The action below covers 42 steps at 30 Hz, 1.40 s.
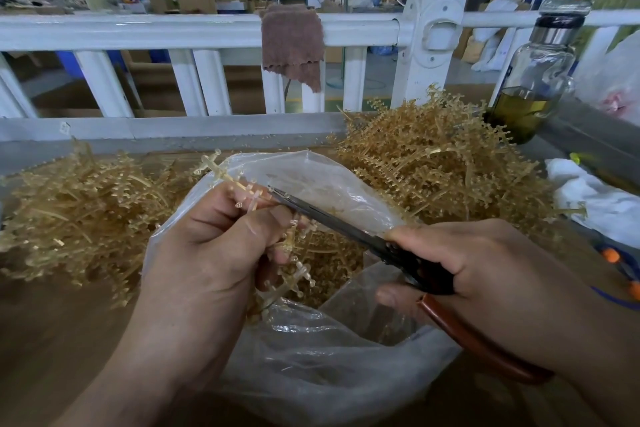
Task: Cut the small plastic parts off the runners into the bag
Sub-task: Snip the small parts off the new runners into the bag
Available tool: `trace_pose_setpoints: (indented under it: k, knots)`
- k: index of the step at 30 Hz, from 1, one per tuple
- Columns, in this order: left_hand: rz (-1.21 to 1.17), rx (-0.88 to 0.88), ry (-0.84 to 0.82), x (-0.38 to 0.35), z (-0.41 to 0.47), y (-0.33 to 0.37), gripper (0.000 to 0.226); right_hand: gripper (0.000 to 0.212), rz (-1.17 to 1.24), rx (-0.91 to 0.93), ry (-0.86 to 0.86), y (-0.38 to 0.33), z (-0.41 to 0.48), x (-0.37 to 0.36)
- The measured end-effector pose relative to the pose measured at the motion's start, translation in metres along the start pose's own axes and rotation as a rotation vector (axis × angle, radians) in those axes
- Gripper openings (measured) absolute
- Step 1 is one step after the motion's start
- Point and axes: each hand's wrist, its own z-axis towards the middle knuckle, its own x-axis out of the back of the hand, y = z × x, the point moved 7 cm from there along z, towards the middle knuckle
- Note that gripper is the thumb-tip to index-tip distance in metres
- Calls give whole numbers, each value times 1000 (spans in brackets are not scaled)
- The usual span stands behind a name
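My left hand [214, 246] grips a translucent amber runner [221, 173] with small parts along it, held over the open clear plastic bag [311, 364]. My right hand [485, 274] grips scissors [332, 218] with brown handles. The dark blades point up and left, their tips touching the runner just above my left thumb. Cut amber pieces lie inside the bag under my hands. The runner's lower end hangs down past my left fingers into the bag mouth.
Heaps of amber runners lie on the brown table, one at the left [76, 215] and one at the back right [443, 163]. A white railing [173, 31] with a brown cloth [292, 42] stands behind. A glass bottle [533, 80] and white bags [595, 201] sit at right.
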Motion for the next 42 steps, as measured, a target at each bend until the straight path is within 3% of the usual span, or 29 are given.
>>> trace_pose_setpoints:
  k: [6,13,18,42]
  knots:
    - [-8,10,10,-1,0,-2,10,42,23,-4,-8,3,1,-2]
    - [-27,7,3,-2,-1,2,19,45,43,6,-2,4,1,-4]
    - [-2,9,3,-4,-2,1,7,45,33,16,17,4,0,-4]
    - [40,4,10,-3,-1,1,15,38,8,-2,2,1,0,-1]
